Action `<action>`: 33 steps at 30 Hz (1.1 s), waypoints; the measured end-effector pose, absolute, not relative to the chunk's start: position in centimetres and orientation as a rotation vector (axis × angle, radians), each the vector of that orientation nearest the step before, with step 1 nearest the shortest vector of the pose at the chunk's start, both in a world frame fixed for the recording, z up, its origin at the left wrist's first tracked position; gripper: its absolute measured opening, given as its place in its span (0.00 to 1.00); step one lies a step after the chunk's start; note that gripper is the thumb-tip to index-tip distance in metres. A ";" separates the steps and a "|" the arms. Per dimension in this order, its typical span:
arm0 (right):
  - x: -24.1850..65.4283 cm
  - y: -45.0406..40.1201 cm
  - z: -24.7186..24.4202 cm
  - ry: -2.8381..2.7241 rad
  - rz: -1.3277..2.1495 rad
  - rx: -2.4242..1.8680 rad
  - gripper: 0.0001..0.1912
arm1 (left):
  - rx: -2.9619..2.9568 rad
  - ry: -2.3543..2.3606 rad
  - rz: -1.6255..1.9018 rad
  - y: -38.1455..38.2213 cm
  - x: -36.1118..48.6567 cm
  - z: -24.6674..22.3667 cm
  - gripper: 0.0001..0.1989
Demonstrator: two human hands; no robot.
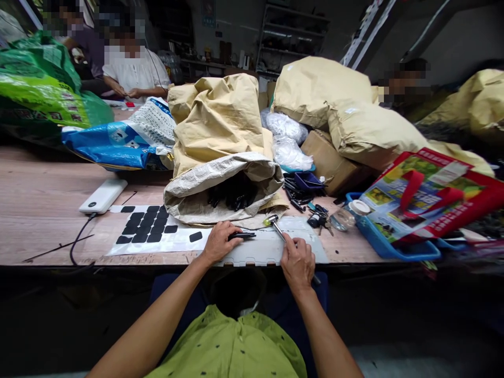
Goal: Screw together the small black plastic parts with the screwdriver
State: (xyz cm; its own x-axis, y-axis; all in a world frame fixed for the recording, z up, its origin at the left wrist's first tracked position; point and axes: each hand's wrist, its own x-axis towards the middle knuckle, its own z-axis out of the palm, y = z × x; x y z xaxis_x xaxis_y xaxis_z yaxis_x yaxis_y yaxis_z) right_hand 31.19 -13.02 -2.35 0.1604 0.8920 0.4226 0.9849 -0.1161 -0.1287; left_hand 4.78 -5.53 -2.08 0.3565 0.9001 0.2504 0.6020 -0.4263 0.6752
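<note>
My left hand is closed on a slim black part, which points to the right above a pale grey board. The exact kind of this part I cannot make out. Wrapped round the handle of a small hammer is my right hand. The hammer's head, with a yellow-green face, is just above the board, right of the black part. Behind both hands a tan sack lies with its mouth towards me, and dark pieces show inside it.
Left of my hands lies a white sheet with black rounded squares, near a white power bank on a cable. To the right are keys, a small jar and a blue basket holding a red bag. Co-workers sit beyond the sacks.
</note>
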 end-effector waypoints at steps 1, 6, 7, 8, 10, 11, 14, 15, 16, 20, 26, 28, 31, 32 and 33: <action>31.2 -13.1 -2.3 -1.787 -0.334 -2.076 0.21 | 2.136 1.276 0.885 -6.1 4.8 -1.8 0.11; 31.0 -13.1 -2.4 -1.782 -0.299 -2.077 0.22 | 2.062 0.993 0.777 -12.5 5.8 -0.3 0.15; 31.0 -13.0 -2.4 -1.781 -0.310 -2.073 0.23 | 2.065 0.902 0.663 -14.0 6.1 -0.6 0.16; 31.0 -13.0 -2.5 -1.781 -0.324 -2.067 0.22 | 2.069 0.823 0.548 -15.4 6.3 -1.1 0.16; 31.0 -12.9 -2.5 -1.784 -0.353 -2.057 0.22 | 2.062 0.775 0.358 -17.5 6.8 -3.3 0.16; 31.0 -12.9 -2.5 -1.788 -0.363 -2.055 0.22 | 2.042 0.828 0.283 -18.0 7.0 -4.8 0.15; 31.0 -13.0 -2.5 -1.793 -0.372 -2.068 0.22 | 1.898 1.135 0.051 -17.9 7.4 -9.9 0.16; 31.0 -13.0 -2.5 -1.794 -0.373 -2.073 0.21 | 1.844 1.222 -0.023 -17.5 7.5 -11.4 0.18; 31.0 -13.0 -2.5 -1.795 -0.374 -2.074 0.21 | 1.801 1.281 -0.083 -17.2 7.6 -12.4 0.20; 31.0 -13.1 -2.5 -1.800 -0.393 -2.064 0.21 | 1.795 1.307 -0.133 -16.6 7.9 -12.1 0.23; 31.1 -13.0 -2.6 -1.799 -0.389 -2.073 0.21 | 1.884 0.743 0.135 -14.1 7.0 -2.3 0.14; 31.1 -13.0 -2.6 -1.803 -0.413 -2.069 0.21 | 1.808 0.759 0.271 -10.7 5.9 0.4 0.14; 31.1 -12.9 -2.8 -1.807 -0.448 -2.072 0.20 | 1.839 1.354 0.732 -4.0 3.4 2.1 0.16; 31.1 -12.9 -2.8 -1.805 -0.455 -2.081 0.20 | 1.834 1.604 0.864 -1.9 2.7 2.1 0.15; 31.1 -12.9 -2.9 -1.804 -0.459 -2.093 0.20 | 1.803 1.848 0.901 0.0 2.0 2.1 0.16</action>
State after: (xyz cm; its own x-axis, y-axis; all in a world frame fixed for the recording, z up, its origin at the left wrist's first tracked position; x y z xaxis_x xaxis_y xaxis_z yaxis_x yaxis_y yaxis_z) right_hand 31.11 -12.88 -2.92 0.1418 0.8801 0.4532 0.9896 -0.1367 -0.0443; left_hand 1.96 -0.04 2.06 -0.0842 0.9852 0.1495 0.7242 -0.0426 0.6883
